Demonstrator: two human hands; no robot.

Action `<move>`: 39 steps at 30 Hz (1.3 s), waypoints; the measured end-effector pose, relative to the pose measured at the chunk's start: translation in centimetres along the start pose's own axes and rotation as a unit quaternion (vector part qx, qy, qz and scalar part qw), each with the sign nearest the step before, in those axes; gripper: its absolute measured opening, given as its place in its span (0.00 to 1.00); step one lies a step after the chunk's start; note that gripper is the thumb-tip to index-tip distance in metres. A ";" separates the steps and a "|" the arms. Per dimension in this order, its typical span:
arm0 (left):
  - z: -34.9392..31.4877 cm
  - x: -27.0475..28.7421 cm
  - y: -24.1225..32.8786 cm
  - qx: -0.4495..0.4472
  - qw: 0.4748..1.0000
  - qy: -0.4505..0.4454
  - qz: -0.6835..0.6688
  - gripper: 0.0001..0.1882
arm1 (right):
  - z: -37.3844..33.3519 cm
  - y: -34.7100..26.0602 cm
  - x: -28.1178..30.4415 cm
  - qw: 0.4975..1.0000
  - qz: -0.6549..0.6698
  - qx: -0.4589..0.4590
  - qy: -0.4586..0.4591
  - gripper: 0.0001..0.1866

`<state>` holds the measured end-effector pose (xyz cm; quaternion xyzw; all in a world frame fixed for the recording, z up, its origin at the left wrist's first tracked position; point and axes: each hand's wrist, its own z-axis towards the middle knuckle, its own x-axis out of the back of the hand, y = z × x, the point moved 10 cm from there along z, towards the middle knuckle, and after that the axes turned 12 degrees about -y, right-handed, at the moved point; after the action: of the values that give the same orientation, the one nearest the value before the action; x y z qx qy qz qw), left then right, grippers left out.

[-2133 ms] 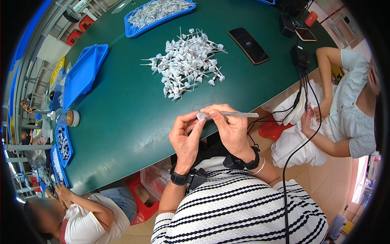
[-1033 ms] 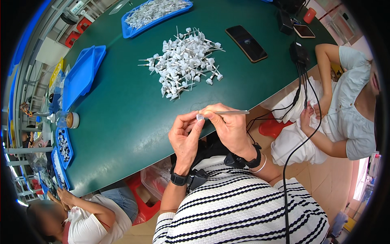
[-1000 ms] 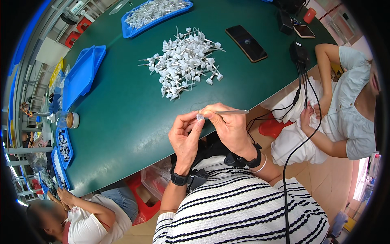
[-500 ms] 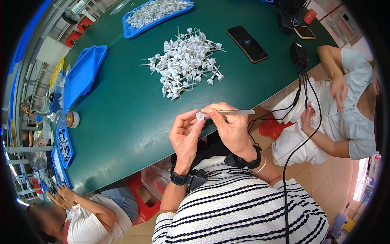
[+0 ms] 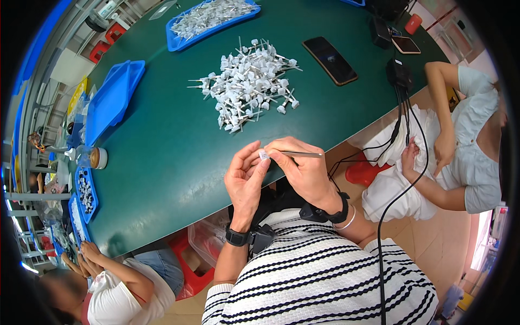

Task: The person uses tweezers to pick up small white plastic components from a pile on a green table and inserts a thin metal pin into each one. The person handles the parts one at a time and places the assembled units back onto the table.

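Between the thumb and fingers of my left hand [image 5: 246,176] is a small white plastic piece [image 5: 264,155] with a squarish face. My right hand [image 5: 300,170] pinches a slim silver metal tool [image 5: 300,154], which looks like tweezers. Its flat rear end points right, while its tip, hidden by my fingers, is at the white piece. Both hands meet just over the table's near edge. Beyond them lies a loose heap of white plastic pieces with thin metal stems [image 5: 252,81].
The green table [image 5: 173,146] holds a blue tray of similar parts [image 5: 214,19], stacked blue trays [image 5: 111,103], a jar [image 5: 97,158] and a phone [image 5: 329,59]. Black cables [image 5: 402,108] hang at the right edge. One person [image 5: 466,141] sits right, another [image 5: 122,287] lower left.
My right hand has turned the metal tool, so it now looks narrower and reaches less far right. The white piece has tilted slightly. The person at right has lowered a hand.
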<state>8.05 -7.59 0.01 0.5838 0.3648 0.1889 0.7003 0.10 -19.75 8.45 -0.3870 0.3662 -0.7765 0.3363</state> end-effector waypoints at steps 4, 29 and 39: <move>0.2 0.3 -0.3 0.013 0.998 -0.016 0.056 0.19 | -0.3 0.4 0.4 1.000 0.018 -0.016 0.008 0.06; -0.3 1.2 -0.4 0.040 0.995 -0.025 0.091 0.16 | -1.9 2.7 0.4 0.988 0.146 -0.039 0.028 0.10; -0.5 1.2 -1.2 0.096 0.991 -0.022 -0.095 0.14 | -2.0 2.6 0.2 0.988 0.142 -0.022 0.048 0.07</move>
<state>8.28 -6.76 -1.52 0.6148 0.4194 0.0723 0.6640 -1.06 -20.61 5.45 -0.3004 0.4501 -0.7303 0.4169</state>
